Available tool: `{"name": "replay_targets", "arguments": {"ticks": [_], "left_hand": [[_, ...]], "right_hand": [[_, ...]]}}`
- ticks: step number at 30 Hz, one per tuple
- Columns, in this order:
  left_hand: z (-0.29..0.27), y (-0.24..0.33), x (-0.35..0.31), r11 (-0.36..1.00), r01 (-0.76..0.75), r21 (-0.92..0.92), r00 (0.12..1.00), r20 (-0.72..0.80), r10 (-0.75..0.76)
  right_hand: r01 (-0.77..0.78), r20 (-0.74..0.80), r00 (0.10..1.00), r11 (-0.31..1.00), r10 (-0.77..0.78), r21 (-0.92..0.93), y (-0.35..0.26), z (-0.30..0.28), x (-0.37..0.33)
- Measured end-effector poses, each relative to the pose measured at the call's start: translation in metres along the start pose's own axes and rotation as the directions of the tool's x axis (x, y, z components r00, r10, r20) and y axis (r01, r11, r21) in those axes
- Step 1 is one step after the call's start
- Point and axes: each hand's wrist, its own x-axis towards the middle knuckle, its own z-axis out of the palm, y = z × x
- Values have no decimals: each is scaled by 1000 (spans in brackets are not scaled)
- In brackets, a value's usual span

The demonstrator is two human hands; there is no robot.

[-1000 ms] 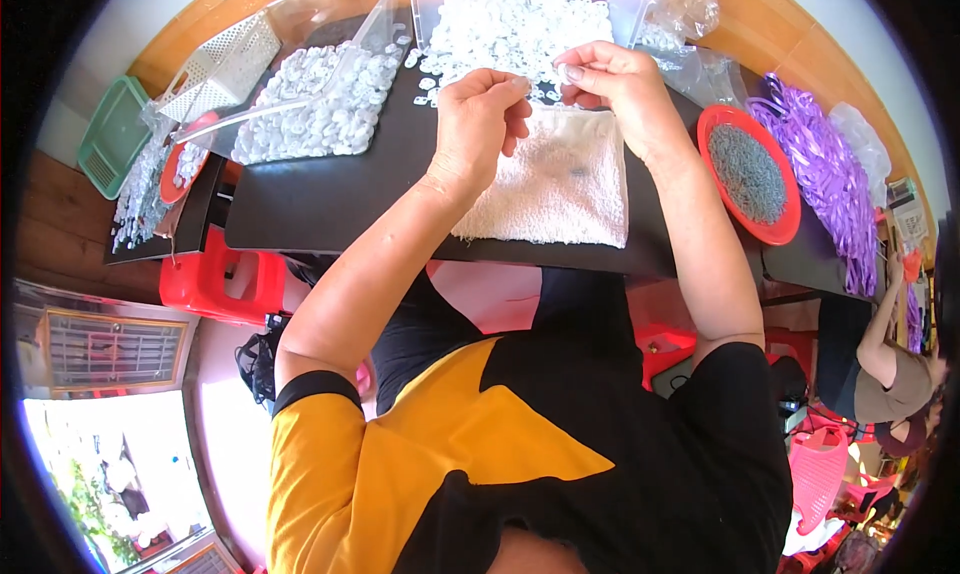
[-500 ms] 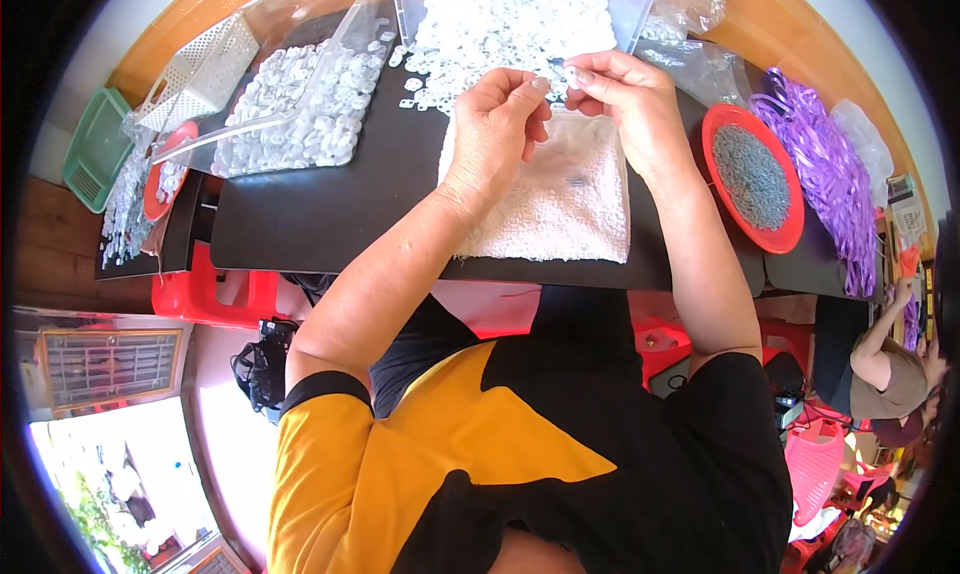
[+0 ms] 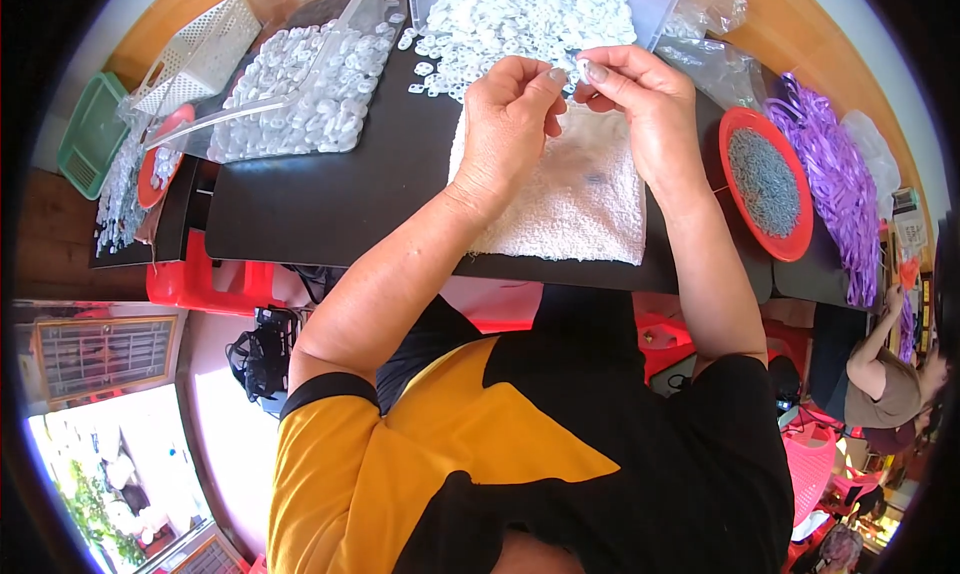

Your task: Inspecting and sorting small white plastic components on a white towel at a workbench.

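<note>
My right hand (image 3: 655, 109) pinches a small white plastic piece (image 3: 583, 69) between thumb and fingertips. Close beside it, my left hand (image 3: 507, 114) is closed with its thumb against the fingers; whatever lies between them is too small to make out. Both hands are raised over the far edge of a white towel (image 3: 565, 224) spread on the dark table (image 3: 330, 209). Just beyond them, a heap of similar white plastic pieces (image 3: 520, 24) spills out of a clear bin.
To the left, a clear container (image 3: 240, 122) holds rounded white pieces, with a white basket (image 3: 205, 59) and a green basket (image 3: 78, 149) behind. A red plate (image 3: 798, 246) of small grey parts and purple strips (image 3: 830, 189) lie right. Another person (image 3: 885, 384) stands at far right.
The white piece in my right fingers now shows more clearly and is turned upward. My hands stay close together, and the whole view has shifted slightly.
</note>
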Motion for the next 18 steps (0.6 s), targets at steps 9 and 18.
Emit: {"name": "replay_targets", "arguments": {"ticks": [9,18], "left_hand": [[1,0,-2,1000,-3,25,1000,-3,3],[3,-1,-6,999,-30,-18,999,22,30]], "right_hand": [[37,-8,999,999,-37,-16,-2,4,-4],[3,23,1000,1000,-3,7,2,2,-3]]}}
